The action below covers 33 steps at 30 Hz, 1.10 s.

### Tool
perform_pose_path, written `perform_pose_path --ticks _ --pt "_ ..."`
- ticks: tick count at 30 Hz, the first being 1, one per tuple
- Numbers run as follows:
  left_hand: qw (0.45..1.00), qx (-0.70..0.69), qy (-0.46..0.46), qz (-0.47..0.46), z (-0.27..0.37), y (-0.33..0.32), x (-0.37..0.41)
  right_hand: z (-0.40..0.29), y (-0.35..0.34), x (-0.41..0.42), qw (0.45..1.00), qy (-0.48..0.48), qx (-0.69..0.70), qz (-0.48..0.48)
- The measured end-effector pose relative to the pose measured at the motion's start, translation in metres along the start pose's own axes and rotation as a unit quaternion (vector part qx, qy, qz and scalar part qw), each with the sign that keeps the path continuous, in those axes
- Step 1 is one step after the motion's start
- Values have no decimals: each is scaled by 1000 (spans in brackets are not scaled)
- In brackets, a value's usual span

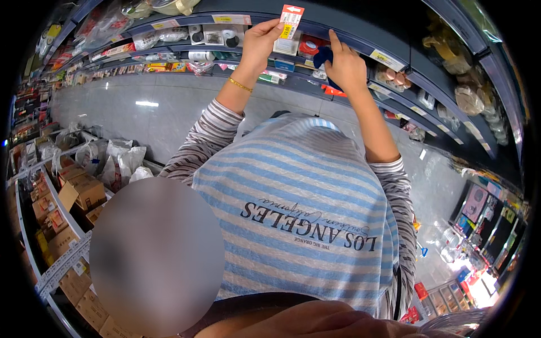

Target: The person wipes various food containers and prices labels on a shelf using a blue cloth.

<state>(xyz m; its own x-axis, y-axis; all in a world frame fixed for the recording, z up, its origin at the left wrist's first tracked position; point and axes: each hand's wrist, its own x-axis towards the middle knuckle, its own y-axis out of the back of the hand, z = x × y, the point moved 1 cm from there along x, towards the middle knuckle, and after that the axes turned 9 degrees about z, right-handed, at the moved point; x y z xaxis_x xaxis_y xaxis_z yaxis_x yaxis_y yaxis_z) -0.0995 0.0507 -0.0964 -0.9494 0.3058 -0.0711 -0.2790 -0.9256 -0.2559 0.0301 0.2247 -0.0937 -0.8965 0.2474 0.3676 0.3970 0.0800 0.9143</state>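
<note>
My left hand [262, 44], with a gold bracelet at the wrist, pinches a price label [290, 21] between thumb and finger. The label is red, white and yellow and stands up beside the front rail of a dark metal shelf. My right hand [347, 65] is at the rail [315, 30] further right, its index finger extended and touching the edge. Dark blue cloth [323, 57] shows beside and partly behind the right hand; whether it is gripped is hidden. Another price label [386, 60] sits in the rail to the right.
Lower shelves hold packaged goods, among them a red pack [309, 45] and a boxed item [286, 46]. Bagged wares [469, 99] fill shelves at the right. Behind on the left stand cardboard boxes [86, 192] and white plastic bags [122, 158] on racks. Grey floor tiles [169, 97] lie below.
</note>
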Motion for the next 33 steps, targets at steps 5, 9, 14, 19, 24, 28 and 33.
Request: perform_pose_path --ticks 5,9,14,19,24,28,33 --pt "1000 5 -1 0 2 5 -2 2 -17 -3 998 28 -62 -6" --pt "1000 -2 5 -4 4 5 -6 9 -26 -6 996 49 -77 18" --pt "1000 6 -5 -3 5 3 -5 8 -26 -4 997 43 -47 33" --pt "1000 -12 0 -3 2 1 -3 0 -20 3 999 -16 -6 27" --pt "998 -16 -47 -36 1 -9 8 -2 -17 12 998 -53 10 32" --pt "991 42 -119 -55 -13 -27 26 -6 -14 9 996 -51 40 53" --pt "906 270 -322 -49 -20 -42 32 -7 -12 3 996 -41 47 68"
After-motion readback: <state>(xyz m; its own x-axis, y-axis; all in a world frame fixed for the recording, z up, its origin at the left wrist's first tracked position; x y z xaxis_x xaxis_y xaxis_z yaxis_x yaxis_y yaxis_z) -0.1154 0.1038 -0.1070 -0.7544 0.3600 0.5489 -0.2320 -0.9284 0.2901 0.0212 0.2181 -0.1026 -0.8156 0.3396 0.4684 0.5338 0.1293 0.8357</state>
